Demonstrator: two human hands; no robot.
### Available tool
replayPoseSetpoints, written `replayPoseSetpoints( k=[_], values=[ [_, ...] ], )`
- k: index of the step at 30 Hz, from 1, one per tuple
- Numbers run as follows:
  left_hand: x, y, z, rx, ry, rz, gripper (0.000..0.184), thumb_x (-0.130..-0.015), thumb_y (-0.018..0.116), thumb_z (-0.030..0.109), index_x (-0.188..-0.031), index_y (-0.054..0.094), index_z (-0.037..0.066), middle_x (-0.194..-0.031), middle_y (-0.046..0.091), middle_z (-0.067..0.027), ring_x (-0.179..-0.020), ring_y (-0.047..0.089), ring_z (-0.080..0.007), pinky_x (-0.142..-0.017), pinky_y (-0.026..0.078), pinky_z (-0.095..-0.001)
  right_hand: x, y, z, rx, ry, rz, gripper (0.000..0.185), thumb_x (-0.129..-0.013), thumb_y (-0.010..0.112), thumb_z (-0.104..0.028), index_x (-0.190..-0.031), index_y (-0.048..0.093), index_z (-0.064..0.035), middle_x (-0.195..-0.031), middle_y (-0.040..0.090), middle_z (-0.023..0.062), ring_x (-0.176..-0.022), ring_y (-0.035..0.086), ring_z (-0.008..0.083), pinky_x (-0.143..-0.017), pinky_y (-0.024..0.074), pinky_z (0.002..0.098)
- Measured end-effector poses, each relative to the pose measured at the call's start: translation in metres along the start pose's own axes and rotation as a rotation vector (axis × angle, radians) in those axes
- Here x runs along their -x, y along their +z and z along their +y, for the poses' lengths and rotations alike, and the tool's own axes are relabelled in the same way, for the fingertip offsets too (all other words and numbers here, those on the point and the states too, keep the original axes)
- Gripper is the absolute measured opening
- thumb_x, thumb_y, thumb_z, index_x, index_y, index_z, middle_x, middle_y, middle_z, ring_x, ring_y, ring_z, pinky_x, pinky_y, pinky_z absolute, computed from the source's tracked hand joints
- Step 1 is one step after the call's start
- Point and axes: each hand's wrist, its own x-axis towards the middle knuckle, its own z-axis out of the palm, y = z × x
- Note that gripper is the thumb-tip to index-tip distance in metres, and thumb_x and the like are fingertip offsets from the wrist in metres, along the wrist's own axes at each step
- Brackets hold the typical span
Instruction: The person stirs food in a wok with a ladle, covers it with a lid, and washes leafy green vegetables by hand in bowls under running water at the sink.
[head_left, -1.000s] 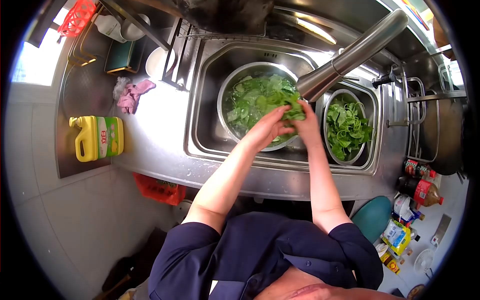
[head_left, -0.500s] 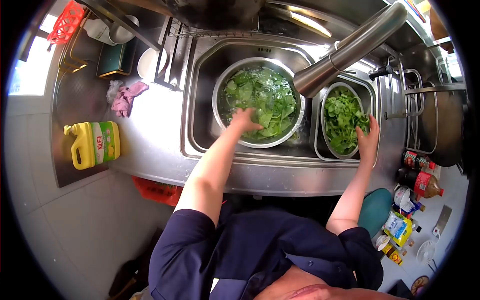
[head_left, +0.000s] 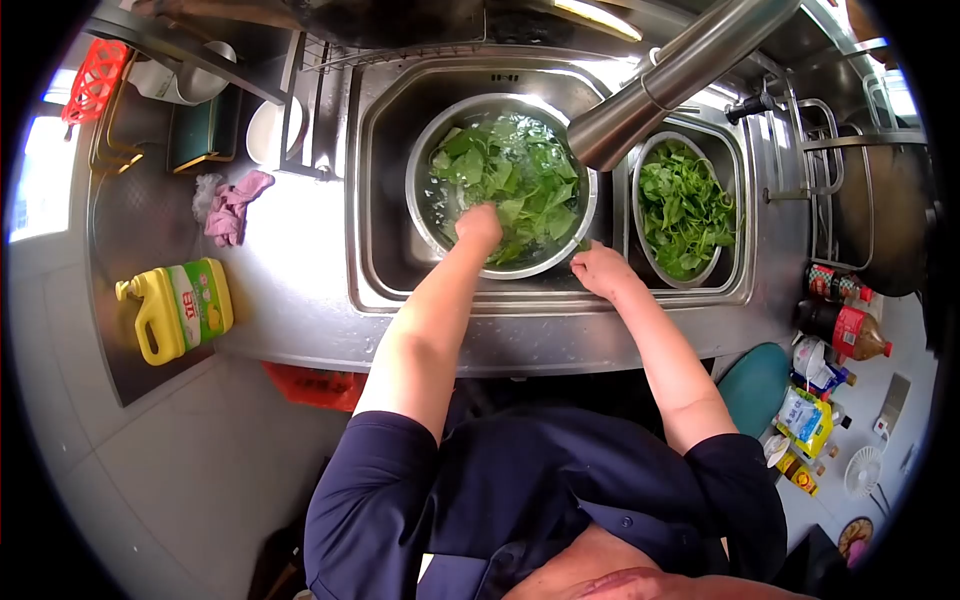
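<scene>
Green leaves (head_left: 540, 185) float in water in a round metal basin (head_left: 418, 160) in the larger sink bowl. My left hand (head_left: 479, 228) dips among them near the basin's front, its fingers hidden. My right hand (head_left: 600, 270) is closed at the basin's front right rim; a bit of green shows by its fingertips, but what it holds is too small to make out. More leaves (head_left: 685, 205) fill an oval metal container (head_left: 648, 255) in the smaller sink bowl on the right.
A thick metal faucet (head_left: 620, 125) reaches over the sinks from the back right. On the left are a yellow jug (head_left: 170, 310), a pink cloth (head_left: 235, 207) and a white bowl (head_left: 272, 132). Bottles (head_left: 845, 328) and packets stand at the lower right; a metal rack (head_left: 830, 190) is at the right.
My right hand has left the oval container and moved left to the basin's rim, closing. My left hand's spread fingers have gone down out of sight among the leaves. The whole view has shifted.
</scene>
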Motion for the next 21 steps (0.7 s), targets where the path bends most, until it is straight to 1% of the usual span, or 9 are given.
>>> replayPoseSetpoints(
  k=[2,5,7,9,11,12,16,18,21],
  values=[
    [-0.001,0.003,0.004,-0.019,0.026,0.075,0.037,-0.078,0.057,0.014,-0.115,0.055,0.014,-0.117,0.055,-0.0158,-0.11,0.053,-0.0357,-0.089,0.047,-0.0405,-0.007,0.011,0.005,-0.079,0.015,0.079,0.022,-0.086,0.052,-0.021,-0.097,0.066,-0.0092,-0.098,0.061,0.0202,-0.097,0.058,0.0362,-0.085,0.0458,0.0439],
    [-0.001,0.002,0.011,0.043,0.065,0.042,0.044,-0.074,0.056,0.007,-0.118,0.053,0.014,-0.114,0.058,-0.0171,-0.106,0.056,-0.0333,-0.087,0.047,-0.0406,-0.021,0.009,0.016,-0.146,0.073,-0.02,0.023,-0.086,0.05,-0.021,-0.095,0.065,-0.0056,-0.098,0.061,0.0222,-0.096,0.058,0.0383,-0.084,0.0453,0.0449],
    [-0.007,0.0,0.008,0.046,0.066,0.001,0.046,-0.074,0.055,0.009,-0.12,0.055,0.016,-0.113,0.06,-0.0153,-0.105,0.058,-0.0304,-0.086,0.048,-0.0397,-0.007,-0.028,-0.004,-0.262,-0.038,0.061,0.026,-0.088,0.049,-0.02,-0.091,0.064,0.0009,-0.095,0.06,0.0236,-0.088,0.058,0.0388,-0.079,0.0465,0.0426],
    [-0.007,0.001,0.005,0.085,0.058,0.013,0.046,-0.075,0.054,0.011,-0.12,0.057,0.018,-0.112,0.061,-0.0141,-0.104,0.059,-0.0291,-0.085,0.048,-0.0393,0.007,-0.068,-0.035,-0.467,-0.123,0.177,0.025,-0.087,0.051,-0.02,-0.089,0.063,0.0013,-0.094,0.06,0.0232,-0.084,0.058,0.0373,-0.075,0.0465,0.0395],
    [0.0,-0.008,0.005,0.077,0.017,-0.035,0.038,-0.077,0.055,0.01,-0.114,0.059,0.018,-0.113,0.062,-0.0098,-0.105,0.059,-0.0273,-0.086,0.048,-0.0387,0.002,-0.08,-0.054,-1.001,-0.214,0.246,0.021,-0.085,0.053,-0.02,-0.087,0.064,-0.0015,-0.091,0.06,0.0216,-0.083,0.058,0.0351,-0.072,0.0457,0.0377],
    [0.002,-0.008,0.003,0.087,0.007,-0.033,0.038,-0.077,0.054,0.01,-0.114,0.059,0.019,-0.113,0.062,-0.0101,-0.105,0.059,-0.0274,-0.086,0.048,-0.0385,-0.001,-0.083,-0.058,-0.94,-0.196,0.288,0.021,-0.085,0.053,-0.02,-0.087,0.064,-0.0024,-0.089,0.061,0.0213,-0.081,0.059,0.0359,-0.072,0.0463,0.0393],
    [0.001,-0.013,-0.01,0.052,-0.007,-0.089,0.04,-0.077,0.054,0.011,-0.116,0.06,0.02,-0.115,0.061,-0.0099,-0.107,0.058,-0.0268,-0.088,0.047,-0.0376,-0.012,-0.039,-0.017,0.004,-0.12,0.085,0.024,-0.086,0.046,-0.016,-0.088,0.064,-0.0008,-0.089,0.063,0.0218,-0.081,0.06,0.0383,-0.074,0.048,0.0444],
    [0.005,-0.014,-0.013,0.044,-0.018,-0.118,0.04,-0.077,0.054,0.012,-0.115,0.06,0.02,-0.115,0.061,-0.0095,-0.107,0.058,-0.0266,-0.089,0.047,-0.0375,-0.018,-0.003,0.0,0.059,-0.022,-0.106,0.023,-0.081,0.048,-0.012,-0.09,0.065,0.0008,-0.097,0.062,0.023,-0.092,0.06,0.0382,-0.08,0.0485,0.0434],
    [-0.001,-0.006,-0.019,0.07,0.003,-0.086,0.036,-0.076,0.057,0.017,-0.111,0.062,0.018,-0.111,0.062,-0.0103,-0.104,0.059,-0.0277,-0.087,0.047,-0.038,-0.055,0.046,0.037,0.118,0.082,-0.215,0.027,-0.077,0.053,-0.012,-0.098,0.065,-0.0002,-0.103,0.061,0.0238,-0.097,0.06,0.0368,-0.085,0.0478,0.0414]
  ],
)
